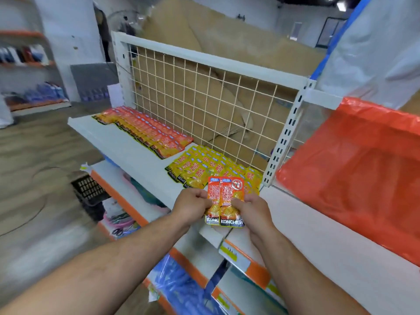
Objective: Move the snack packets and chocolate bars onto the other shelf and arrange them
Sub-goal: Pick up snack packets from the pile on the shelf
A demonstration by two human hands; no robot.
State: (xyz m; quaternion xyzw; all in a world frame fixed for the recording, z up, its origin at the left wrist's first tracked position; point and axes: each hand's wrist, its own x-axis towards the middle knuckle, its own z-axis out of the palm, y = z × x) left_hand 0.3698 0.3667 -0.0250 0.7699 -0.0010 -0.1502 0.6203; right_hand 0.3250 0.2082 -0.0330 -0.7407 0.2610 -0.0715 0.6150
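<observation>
Glossy plastic snack packets (225,201), a matt white metal shelf (127,144), a thin wire grid (204,105).

Two overlapping orange snack packets (225,201) stand upright at lower centre; orange rows (145,130) and yellow rows (204,167) lie flat on the white shelf (127,146).

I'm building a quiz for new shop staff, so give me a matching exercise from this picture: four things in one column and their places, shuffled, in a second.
1. pair of orange foil snack packets
2. batch of yellow foil snack packets
3. red plastic sheet
4. white wire grid panel

A. stands upright behind the white metal shelf
B. pinched between the left hand and right hand
C. lies at the shelf's right end
D. spread right of the slotted white post

Pairs: 1-B, 2-C, 3-D, 4-A
</observation>
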